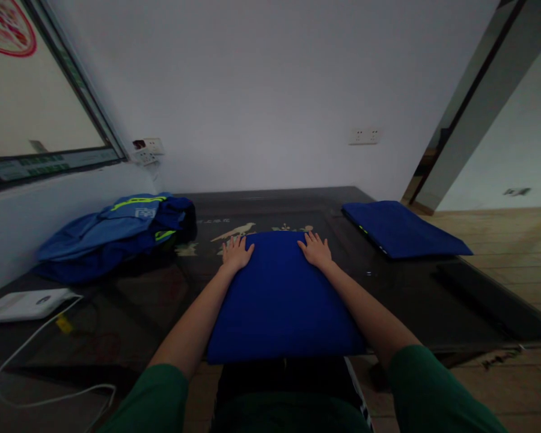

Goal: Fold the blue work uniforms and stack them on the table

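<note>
Our left hand (237, 253) and right hand (315, 249) lie spread apart — seemingly to flatten the blue cloth (284, 300) by the table's (415, 288) near edge.

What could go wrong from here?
The blue cloth under the left hand and right hand reaches the near edge of the table, so it might slide off if dragged back. The other blue piece seems to overhang the right edge and could slip. The loose white cable might snag the left hand.
</note>
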Demonstrator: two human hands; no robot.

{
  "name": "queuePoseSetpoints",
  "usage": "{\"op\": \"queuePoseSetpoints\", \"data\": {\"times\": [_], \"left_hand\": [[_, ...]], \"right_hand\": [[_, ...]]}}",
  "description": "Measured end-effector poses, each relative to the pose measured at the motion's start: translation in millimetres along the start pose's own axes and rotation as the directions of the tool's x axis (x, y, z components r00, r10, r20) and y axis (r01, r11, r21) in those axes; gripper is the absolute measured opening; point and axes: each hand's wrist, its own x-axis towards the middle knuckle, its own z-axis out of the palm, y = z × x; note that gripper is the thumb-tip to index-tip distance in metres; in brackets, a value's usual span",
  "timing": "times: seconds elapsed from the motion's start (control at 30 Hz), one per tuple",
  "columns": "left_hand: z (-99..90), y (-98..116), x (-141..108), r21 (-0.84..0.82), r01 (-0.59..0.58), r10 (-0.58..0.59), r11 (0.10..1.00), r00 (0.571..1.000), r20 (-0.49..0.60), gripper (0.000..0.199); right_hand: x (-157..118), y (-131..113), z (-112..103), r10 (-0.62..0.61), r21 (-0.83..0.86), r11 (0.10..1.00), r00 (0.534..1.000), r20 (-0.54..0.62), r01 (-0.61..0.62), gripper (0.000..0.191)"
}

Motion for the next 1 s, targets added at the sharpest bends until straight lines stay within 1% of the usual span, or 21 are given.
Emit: {"op": "queuePoseSetpoints", "data": {"times": [0.1,0.13,0.17,0.2,0.23,0.3,0.33,0.37,0.4,0.47,0.53,0.57,0.67,0.73,0.77,0.8,0.83,0.87,0.93,0.97,1.0], "left_hand": [[-13.1,7,-9,0.087,-0.145,0.152,0.986,0.985,-0.078,0.060],[-17.6,12,-13,0.082,-0.210,0.216,0.974,0.973,-0.079,0.057],[-21.4,19,-18,0.051,-0.277,0.280,0.959,0.958,-0.054,0.054],[-24.1,28,-23,0.000,-0.339,0.339,0.941,0.941,-0.006,0.053],[-25.4,37,-28,-0.056,-0.391,0.394,0.919,0.918,0.050,0.053],[-23.5,54,-40,-0.134,-0.462,0.479,0.877,0.865,0.151,0.054],[-20.5,59,-46,-0.145,-0.483,0.504,0.863,0.845,0.180,0.054],[-16.8,63,-51,-0.140,-0.498,0.516,0.856,0.837,0.183,0.055],[-12.7,63,-55,-0.124,-0.503,0.518,0.855,0.839,0.165,0.056],[-5.4,55,-60,-0.090,-0.497,0.504,0.863,0.857,0.109,0.056],[-2.3,38,-60,-0.069,-0.468,0.472,0.881,0.879,0.070,0.056],[-2.9,29,-59,-0.064,-0.442,0.445,0.895,0.893,0.071,0.056],[-13.1,9,-59,-0.022,-0.336,0.337,0.942,0.937,0.089,0.056],[-23.5,7,-69,0.057,-0.272,0.270,0.961,0.962,0.044,0.055],[-27.8,10,-78,0.096,-0.262,0.263,0.960,0.965,0.004,0.055],[-30.8,15,-91,0.121,-0.276,0.282,0.954,0.959,-0.033,0.053],[-31.9,21,-108,0.129,-0.318,0.327,0.939,0.943,-0.060,0.052],[-30.9,29,-126,0.113,-0.383,0.392,0.917,0.917,-0.070,0.051],[-22.9,43,-165,0.037,-0.519,0.521,0.854,0.851,-0.066,0.049],[-16.8,50,-183,0.003,-0.555,0.553,0.832,0.830,-0.074,0.048],[-10.1,55,-198,-0.020,-0.567,0.563,0.823,0.821,-0.092,0.048]], "right_hand": [[-3,-2,-5,-0.008,0.016,1.000,0.992,-0.127,0.010,0.060],[-5,-5,-7,-0.023,0.015,1.000,0.984,-0.177,0.026,0.058],[-6,-9,-10,-0.043,0.012,0.999,0.975,-0.218,0.047,0.056],[-8,-14,-13,-0.072,0.011,0.997,0.969,-0.237,0.077,0.055],[-11,-21,-15,-0.114,0.016,0.993,0.967,-0.228,0.120,0.054],[-20,-34,-17,-0.228,0.040,0.971,0.965,-0.132,0.235,0.051],[-25,-40,-16,-0.287,0.052,0.955,0.955,-0.067,0.291,0.050],[-31,-44,-15,-0.340,0.058,0.938,0.940,-0.018,0.341,0.050],[-37,-46,-13,-0.378,0.055,0.925,0.926,0.009,0.377,0.049],[-49,-45,-10,-0.403,0.027,0.915,0.915,0.007,0.402,0.050],[-56,-38,-9,-0.404,0.000,0.915,0.915,-0.006,0.404,0.052],[-58,-33,-10,-0.400,-0.009,0.917,0.917,-0.002,0.400,0.053],[-63,-19,-21,-0.368,-0.043,0.928,0.929,0.027,0.369,0.054],[-71,-15,-33,-0.326,-0.079,0.942,0.945,0.028,0.328,0.054],[-79,-16,-39,-0.315,-0.093,0.944,0.949,0.017,0.316,0.053],[-90,-19,-45,-0.318,-0.096,0.944,0.948,0.001,0.317,0.053],[-103,-23,-50,-0.334,-0.087,0.939,0.942,-0.019,0.332,0.053],[-119,-27,-54,-0.364,-0.064,0.930,0.931,-0.033,0.362,0.052],[-154,-39,-55,-0.427,0.008,0.904,0.904,-0.022,0.427,0.049],[-171,-44,-51,-0.450,0.039,0.892,0.893,0.003,0.450,0.047],[-186,-49,-45,-0.459,0.060,0.887,0.888,0.023,0.457,0.047]]}}
